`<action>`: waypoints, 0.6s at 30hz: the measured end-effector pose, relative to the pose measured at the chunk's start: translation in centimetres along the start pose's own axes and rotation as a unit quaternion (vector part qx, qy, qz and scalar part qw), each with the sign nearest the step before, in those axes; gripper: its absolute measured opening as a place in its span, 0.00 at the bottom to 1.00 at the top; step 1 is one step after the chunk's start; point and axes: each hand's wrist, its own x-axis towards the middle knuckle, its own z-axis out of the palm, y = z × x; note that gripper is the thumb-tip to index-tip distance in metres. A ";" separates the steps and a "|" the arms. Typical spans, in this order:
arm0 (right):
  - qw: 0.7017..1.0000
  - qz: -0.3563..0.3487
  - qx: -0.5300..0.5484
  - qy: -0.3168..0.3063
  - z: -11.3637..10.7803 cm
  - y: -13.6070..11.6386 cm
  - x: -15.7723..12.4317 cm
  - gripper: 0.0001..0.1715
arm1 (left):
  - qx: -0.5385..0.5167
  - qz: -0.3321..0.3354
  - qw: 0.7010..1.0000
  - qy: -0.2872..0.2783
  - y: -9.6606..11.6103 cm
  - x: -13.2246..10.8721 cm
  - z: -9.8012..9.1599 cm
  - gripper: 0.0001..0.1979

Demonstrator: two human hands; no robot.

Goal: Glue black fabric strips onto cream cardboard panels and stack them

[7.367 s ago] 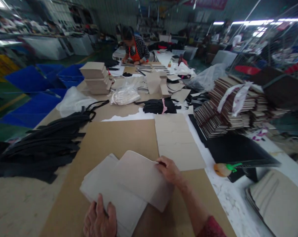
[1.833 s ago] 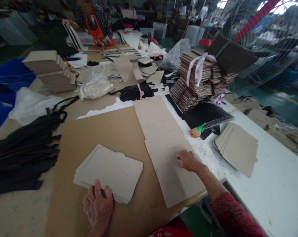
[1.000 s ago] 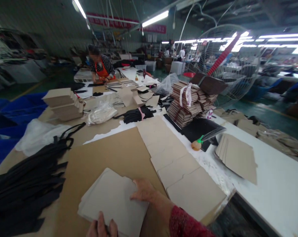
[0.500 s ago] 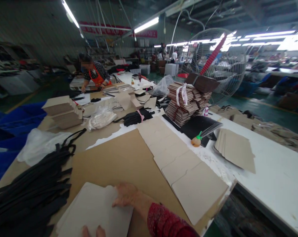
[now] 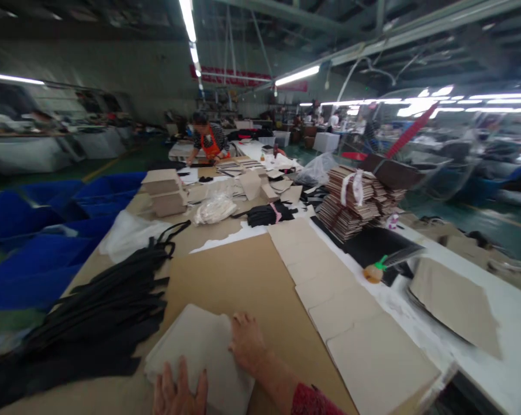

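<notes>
A stack of beige card-like panels (image 5: pixel 204 340) lies on the brown board (image 5: pixel 230 259) in front of me. My left hand (image 5: pixel 180 392) rests flat on the near part of the stack, fingers spread. At the stack's right edge is my right hand (image 5: pixel 247 343), its fingers bent around the edge; their undersides are hidden. Right of it, a row of overlapping beige panels (image 5: pixel 381 363) runs away from me along the board. Black fabric strips (image 5: pixel 100 311) lie in a heap to the left.
Blue bins (image 5: pixel 40 259) stand left of the table. Further back are a clear plastic bag (image 5: pixel 133 233), a tied black bundle (image 5: pixel 269 214) and a tall bound pile (image 5: pixel 351 202). A green-capped bottle (image 5: pixel 374 271) and more panels (image 5: pixel 455 300) are right. Beyond, a co-worker in an orange apron (image 5: pixel 209 144) leans over.
The view has swung left, so the scene shifts right. My left hand has come further over the stack, fingers spread. The right hand has shifted from the stack's top to its right edge.
</notes>
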 end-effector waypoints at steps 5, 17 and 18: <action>0.996 0.005 0.088 -0.002 -0.2 1.1 -0.6 0.08 | 0.052 -0.096 0.994 0.029 1.8 -0.1 0.0 0.29; 0.978 0.016 0.194 -0.078 -0.3 6.9 3.3 0.11 | 0.066 -0.110 0.992 0.002 1.8 -0.8 0.0 0.30; 0.980 0.010 0.181 -0.077 -0.9 7.6 4.5 0.11 | 0.064 -0.106 0.992 0.009 1.6 -0.8 0.1 0.30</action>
